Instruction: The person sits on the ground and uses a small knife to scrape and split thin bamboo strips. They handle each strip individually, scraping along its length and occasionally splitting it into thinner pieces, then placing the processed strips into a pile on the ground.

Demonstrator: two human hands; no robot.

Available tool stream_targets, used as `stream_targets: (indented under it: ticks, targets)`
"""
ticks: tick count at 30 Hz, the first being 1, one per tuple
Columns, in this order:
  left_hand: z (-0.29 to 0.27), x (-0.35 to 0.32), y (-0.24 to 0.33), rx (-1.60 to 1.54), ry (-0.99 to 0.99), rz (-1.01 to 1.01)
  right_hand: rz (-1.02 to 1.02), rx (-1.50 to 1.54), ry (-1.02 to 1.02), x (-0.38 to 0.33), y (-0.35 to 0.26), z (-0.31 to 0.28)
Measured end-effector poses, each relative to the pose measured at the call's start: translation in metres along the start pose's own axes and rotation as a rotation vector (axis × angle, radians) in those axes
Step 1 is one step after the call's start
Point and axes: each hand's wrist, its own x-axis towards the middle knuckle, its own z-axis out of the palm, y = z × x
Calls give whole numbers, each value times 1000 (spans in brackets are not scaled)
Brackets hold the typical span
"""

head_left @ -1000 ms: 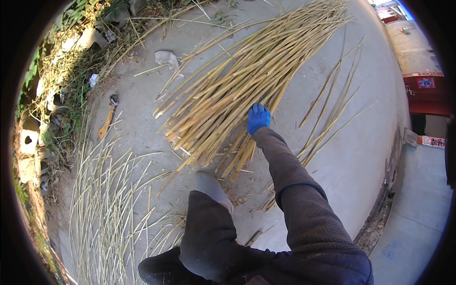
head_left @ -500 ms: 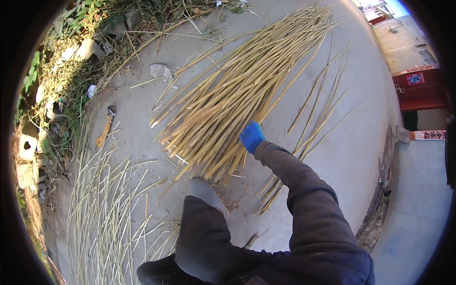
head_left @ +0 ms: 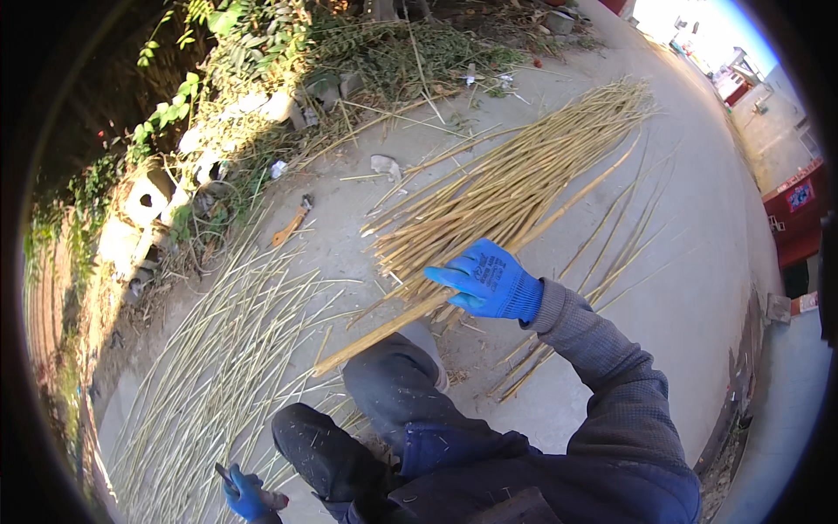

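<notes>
The long pale-yellow cane stalk [head_left: 384, 330] lay slanted across the concrete, its butt end pointing to about seven o'clock over the person's grey-trousered knee [head_left: 393, 384] and its upper part gripped at the edge of the heap. The right hand [head_left: 485, 279], in a blue work glove, was curled around that stalk, fingers wrapped over it and thumb tucked under, so the stalk was lifted clear at the near end while its far end ran up into the big fan-shaped pile of yellow cane stalks [head_left: 515, 183] toward one o'clock.

Down at seven o'clock, the left hand [head_left: 247, 496], also in a blue glove, was clenched around a short dark-handled tool [head_left: 225, 476]; I could not tell what kind of blade it carried.

To my eye the risk sat in that pile: the held stalk seemed threaded among its neighbours, and a hard pull could have dragged several along or scattered the heap. A long stalk swung from one end could also have whipped round and caught the knee, or splintered against the glove. The tool so close to the leg looked a hazard too if the stalk jerked free suddenly.

At eight o'clock a spread of thinner greenish-white stalks [head_left: 218, 367] covered the concrete ground [head_left: 681, 288], loose enough to roll underfoot. A wooden-handled tool [head_left: 291, 227] lay near the weeds at eleven o'clock.
</notes>
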Motion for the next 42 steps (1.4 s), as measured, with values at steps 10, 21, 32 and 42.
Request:
stream_targets:
  ticks: [10,21,32,42]
  targets:
    - [77,-123,159,-474,-380,204,-295,135,80,67,-138,-59]
    - [47,-146,156,-541,-317,168,-266,424,8,79,-236,-70]
    - [12,-147,128,-458,-294,454,-286,428,-16,67,-260,-90]
    - [23,-161,136,-653,-407,419,-301,463,-126,70,-263,-109]
